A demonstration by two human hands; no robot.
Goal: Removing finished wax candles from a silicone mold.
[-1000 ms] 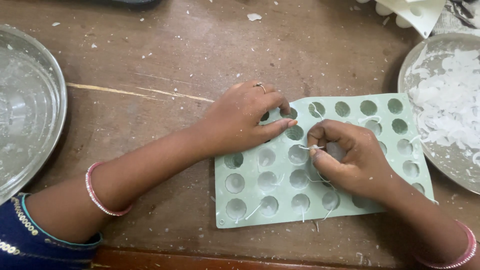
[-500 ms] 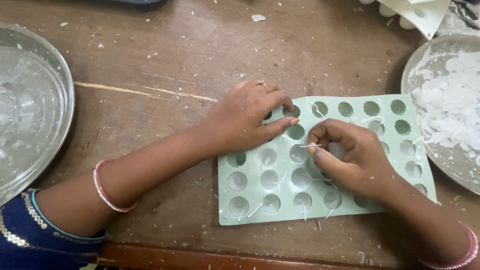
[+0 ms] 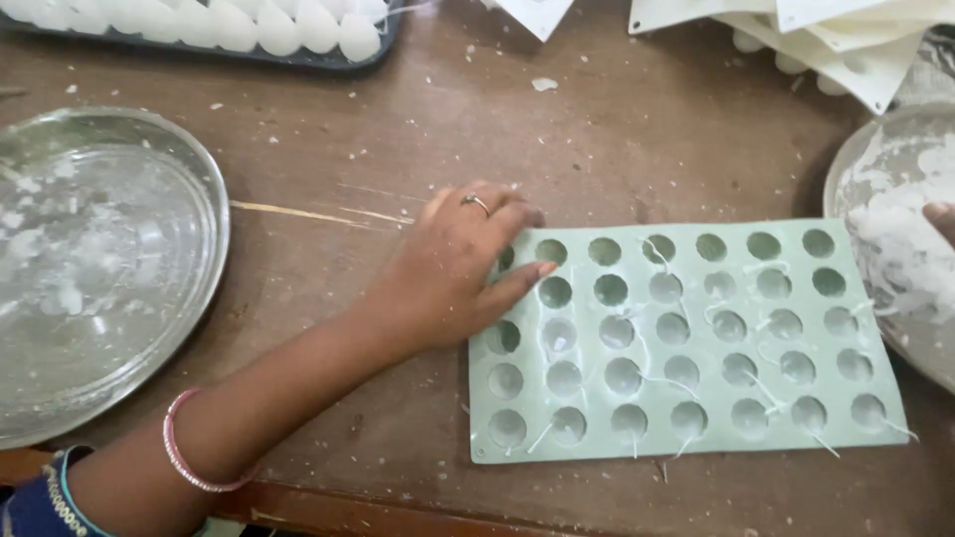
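Since a moment ago the right hand (image 3: pixel 940 217) has left the mould (image 3: pixel 686 343), where it was pinching a wick, and gone to the right edge of view; only a fingertip of it shows there, over the white flakes in the right bowl (image 3: pixel 875 189), and its grip cannot be told. The left hand (image 3: pixel 453 264) has stayed where it was, flat on the mould's upper left corner, fingers spread and released, holding nothing, with a ring (image 3: pixel 476 202) on one finger and a pink bangle (image 3: pixel 194 452) on the wrist. The brown tabletop (image 3: pixel 617 149), scattered with white crumbs, carries everything. On its left lies a wide metal plate (image 3: pixel 99 268) with a thin film of white residue. The right bowl, cut by the frame, is heaped with white wax-like flakes. The mould is a pale green rectangular sheet with rows of round cups; it lies flat near the front edge, between plate and bowl, its right end just beside the bowl. Thin white wicks (image 3: pixel 665 383) stand or trail in many cups, mostly in the lower rows and toward the right; some upper left cups look bare. At the top left a dark tray (image 3: pixel 373 55) holds white rounded pieces. At the top right lie stacked pale sheets (image 3: pixel 856 45), partly out of view.
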